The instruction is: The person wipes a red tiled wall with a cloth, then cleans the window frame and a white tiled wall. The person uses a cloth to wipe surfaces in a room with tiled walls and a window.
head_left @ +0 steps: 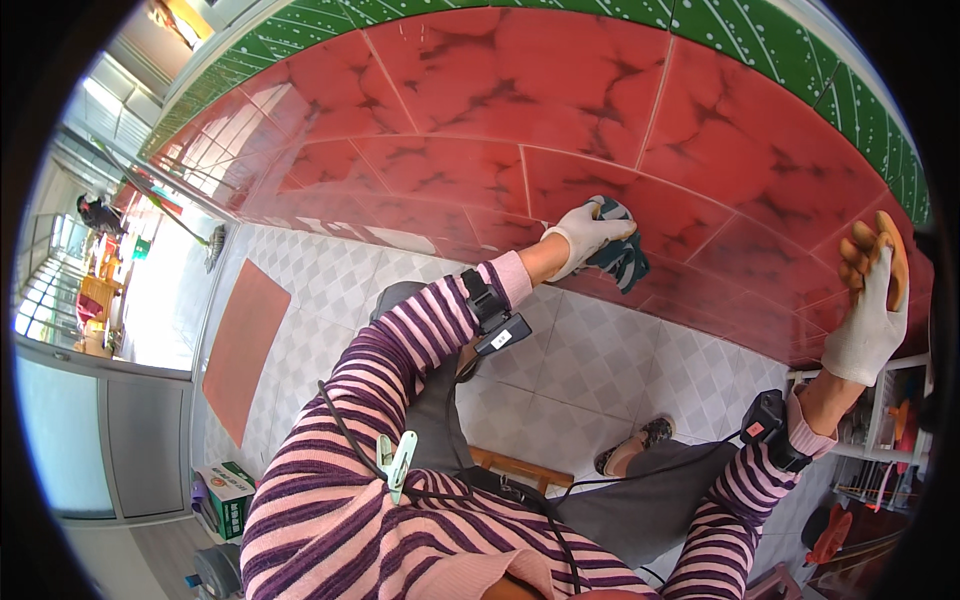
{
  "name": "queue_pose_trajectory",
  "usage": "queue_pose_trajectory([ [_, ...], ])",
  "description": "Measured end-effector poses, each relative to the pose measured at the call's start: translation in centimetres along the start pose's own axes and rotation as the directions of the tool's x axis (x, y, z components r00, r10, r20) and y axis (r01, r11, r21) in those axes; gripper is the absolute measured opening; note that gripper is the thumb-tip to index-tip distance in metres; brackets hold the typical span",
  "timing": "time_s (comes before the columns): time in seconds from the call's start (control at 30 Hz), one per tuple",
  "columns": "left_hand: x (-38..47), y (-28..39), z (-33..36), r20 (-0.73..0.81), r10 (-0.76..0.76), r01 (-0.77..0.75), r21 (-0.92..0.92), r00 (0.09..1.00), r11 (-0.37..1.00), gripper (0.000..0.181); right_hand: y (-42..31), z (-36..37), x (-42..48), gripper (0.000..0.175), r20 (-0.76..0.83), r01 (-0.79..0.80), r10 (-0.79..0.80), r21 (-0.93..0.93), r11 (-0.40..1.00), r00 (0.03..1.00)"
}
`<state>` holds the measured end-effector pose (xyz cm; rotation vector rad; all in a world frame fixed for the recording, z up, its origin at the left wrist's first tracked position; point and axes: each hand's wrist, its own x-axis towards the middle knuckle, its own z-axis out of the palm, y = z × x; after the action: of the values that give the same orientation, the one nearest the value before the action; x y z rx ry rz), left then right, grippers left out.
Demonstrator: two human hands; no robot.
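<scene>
My left hand (pixel 592 234), in a white knit glove, grips a bunched dark teal and grey striped cloth (pixel 628 262) against or close to the red tiled wall (pixel 465 82). Part of the cloth hangs below the fingers. At the far right, my right hand (pixel 874 300) wears a white glove with an orange-tan coated palm. It is raised beside the wall with its fingers apart and slightly bent, and holds nothing. Whether it touches the tiles, I cannot tell. Green patterned tiles (pixel 720 37) run along the wall's upper edge.
Beneath me is a wooden stool (pixel 525 469) on the tiled floor. A white rack (pixel 885 450) with various items stands at the right. To the left lie a reddish-brown mat (pixel 244 352) and a green-and-white box (pixel 229 499); a mop (pixel 215 247) stands farther off. Cables cross my body.
</scene>
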<state>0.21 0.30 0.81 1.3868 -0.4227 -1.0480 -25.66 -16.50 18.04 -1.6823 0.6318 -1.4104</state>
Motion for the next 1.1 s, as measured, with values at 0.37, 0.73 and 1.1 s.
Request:
queue_pose_trajectory([
  [0.37, -3.6, 8.7, -6.6, 0.231, 0.972, -0.397, 0.896, 0.032, -0.2, 0.026, 0.0, -0.5, -0.2, 0.038, -0.027, 0.009, -0.009, -0.009, 1.0, 1.0],
  [0.73, 0.3, 5.8, -20.4, -0.934, 0.047, -0.838, -0.295, 0.354, 0.459, 0.035, 0.3, -0.7, 0.1, 0.033, 0.012, 0.012, -0.013, 0.026, 1.0, 1.0],
  [1.1, 2.4, -0.8, -13.7, -0.447, 0.002, -0.381, -0.76, 0.894, 0.526, 0.059, -0.9, 1.8, -0.4, 0.034, 0.046, -0.002, 0.004, -0.035, 0.999, 0.999],
])
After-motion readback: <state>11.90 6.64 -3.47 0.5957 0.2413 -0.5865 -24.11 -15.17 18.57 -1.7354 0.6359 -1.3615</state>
